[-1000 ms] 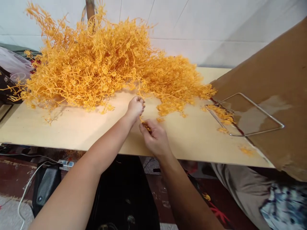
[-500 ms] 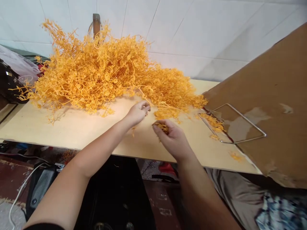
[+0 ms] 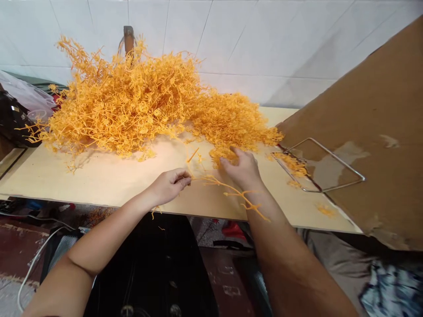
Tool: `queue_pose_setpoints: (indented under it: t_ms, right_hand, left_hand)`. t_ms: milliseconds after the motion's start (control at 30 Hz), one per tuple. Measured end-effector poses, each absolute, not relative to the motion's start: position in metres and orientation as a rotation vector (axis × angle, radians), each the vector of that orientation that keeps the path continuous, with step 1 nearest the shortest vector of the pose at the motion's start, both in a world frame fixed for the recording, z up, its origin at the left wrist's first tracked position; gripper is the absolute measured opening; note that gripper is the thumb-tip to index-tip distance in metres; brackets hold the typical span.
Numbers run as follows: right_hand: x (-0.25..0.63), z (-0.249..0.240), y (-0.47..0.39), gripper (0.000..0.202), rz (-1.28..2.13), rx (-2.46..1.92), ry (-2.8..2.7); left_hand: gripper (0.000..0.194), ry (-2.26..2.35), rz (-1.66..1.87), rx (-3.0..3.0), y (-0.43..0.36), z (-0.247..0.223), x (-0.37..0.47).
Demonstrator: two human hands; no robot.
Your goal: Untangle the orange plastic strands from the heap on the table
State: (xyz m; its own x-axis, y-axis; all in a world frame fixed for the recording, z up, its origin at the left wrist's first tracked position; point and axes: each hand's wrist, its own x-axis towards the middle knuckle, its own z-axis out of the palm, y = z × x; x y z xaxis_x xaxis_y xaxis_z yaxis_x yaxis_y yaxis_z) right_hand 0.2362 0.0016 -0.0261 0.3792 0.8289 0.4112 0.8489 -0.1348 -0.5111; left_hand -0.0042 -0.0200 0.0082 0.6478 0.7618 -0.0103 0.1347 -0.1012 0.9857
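Observation:
My left hand (image 3: pixel 174 184) is closed in a pinch on the end of a thin orange plastic stem (image 3: pixel 228 185). That stem stretches to the right above the table, and its forked tip passes in front of my right forearm. My right hand (image 3: pixel 243 168) reaches to the front edge of a low heap of small orange sprigs (image 3: pixel 228 121). Thumb and fingers there are apart, and I see nothing held between them. To the left of this heap rises a larger, bushier pile of orange branching stems (image 3: pixel 125 105).
A cardboard box (image 3: pixel 370 127) leans in at the right, with a bent metal wire frame (image 3: pixel 343 160) before it. Orange bits (image 3: pixel 291 164) lie beside the wire. A wooden post (image 3: pixel 128 42) stands behind the pile. The pale tabletop (image 3: pixel 109 180) ends at a front edge near me.
My left hand has drawn the stem toward me and to the left. My right hand, earlier closed on a small clump of orange sprigs, has moved forward to the low heap and opened.

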Motion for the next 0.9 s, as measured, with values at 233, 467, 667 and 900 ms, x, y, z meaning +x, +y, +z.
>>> queue_pose_setpoints:
  t_ms: [233, 467, 667, 900]
  right_hand:
    - [0.185, 0.006, -0.019, 0.039, 0.353, -1.531, -1.448]
    - [0.149, 0.019, -0.032, 0.037, 0.882, -1.324, -1.553]
    - [0.161, 0.015, -0.035, 0.036, 1.083, -1.240, -1.214]
    - [0.166, 0.019, -0.044, 0.041, 1.179, -1.277, -1.209]
  left_hand:
    - [0.011, 0.805, 0.572, 1.673, -0.023, 0.001, -0.005]
    - [0.012, 0.862, 0.575, 1.664, -0.027, 0.000, -0.013]
    - [0.013, 0.868, 0.643, 1.476, -0.023, -0.001, -0.036]
    - [0.013, 0.887, 0.718, 1.411, -0.014, -0.002, -0.045]
